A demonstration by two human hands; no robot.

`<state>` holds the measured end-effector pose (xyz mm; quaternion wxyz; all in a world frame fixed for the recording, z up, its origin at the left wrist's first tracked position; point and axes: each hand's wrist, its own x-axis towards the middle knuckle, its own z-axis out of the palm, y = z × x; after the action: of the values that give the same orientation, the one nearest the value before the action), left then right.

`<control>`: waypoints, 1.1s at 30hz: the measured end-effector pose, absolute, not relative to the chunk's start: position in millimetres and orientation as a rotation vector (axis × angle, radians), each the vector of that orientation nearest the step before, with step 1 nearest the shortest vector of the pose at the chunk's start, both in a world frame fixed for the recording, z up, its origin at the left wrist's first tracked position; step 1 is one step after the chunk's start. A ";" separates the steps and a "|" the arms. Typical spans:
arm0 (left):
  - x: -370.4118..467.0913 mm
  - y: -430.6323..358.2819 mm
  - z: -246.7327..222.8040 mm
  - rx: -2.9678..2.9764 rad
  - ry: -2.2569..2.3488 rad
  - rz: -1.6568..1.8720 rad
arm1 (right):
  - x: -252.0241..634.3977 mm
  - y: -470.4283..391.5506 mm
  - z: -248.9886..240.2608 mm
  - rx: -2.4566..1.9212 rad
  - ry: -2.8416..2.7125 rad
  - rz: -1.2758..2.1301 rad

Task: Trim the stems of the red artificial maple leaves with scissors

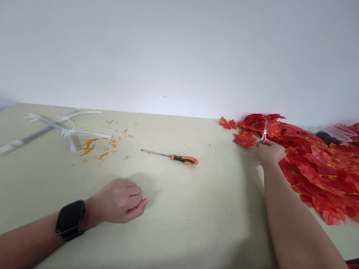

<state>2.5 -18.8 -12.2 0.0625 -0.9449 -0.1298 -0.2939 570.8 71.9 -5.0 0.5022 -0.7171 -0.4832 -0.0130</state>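
My left hand (pixel 121 201), with a black watch (pixel 71 218) on its wrist, rests on the table in a loose fist with nothing visible in it. My right hand (pixel 270 152) reaches out at the right and holds small scissors (pixel 265 130) by the handles, blades pointing away from me. Those blades lie over the left end of a big pile of red artificial maple leaves (pixel 321 166). Between my hands, farther back, lies a screwdriver (pixel 184 160) with an orange and black handle.
Crossed white strips (pixel 67 131) lie at the back left, beside orange and yellow scraps (pixel 88 145). A pale wall (pixel 178 41) stands behind the table (pixel 177 249). A dark object (pixel 327 137) and clear plastic (pixel 343 132) sit among the leaves.
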 end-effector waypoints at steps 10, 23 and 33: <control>4.6 -20.7 -11.6 -2.854 -0.413 -0.906 | 545.8 86.5 3.2 -2.123 -0.917 -0.018; 6.3 -20.4 -10.0 -2.865 -0.368 -0.938 | 477.7 101.5 12.4 -2.093 -1.126 0.125; 6.2 -20.4 -10.6 -2.864 -0.409 -0.945 | 510.1 104.5 -10.8 -2.077 -0.894 -0.065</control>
<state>6.2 -20.4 -10.6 0.0492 -0.9399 -0.1343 -0.3100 510.1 104.5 -10.8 0.4256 -0.8309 -0.3575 -0.0260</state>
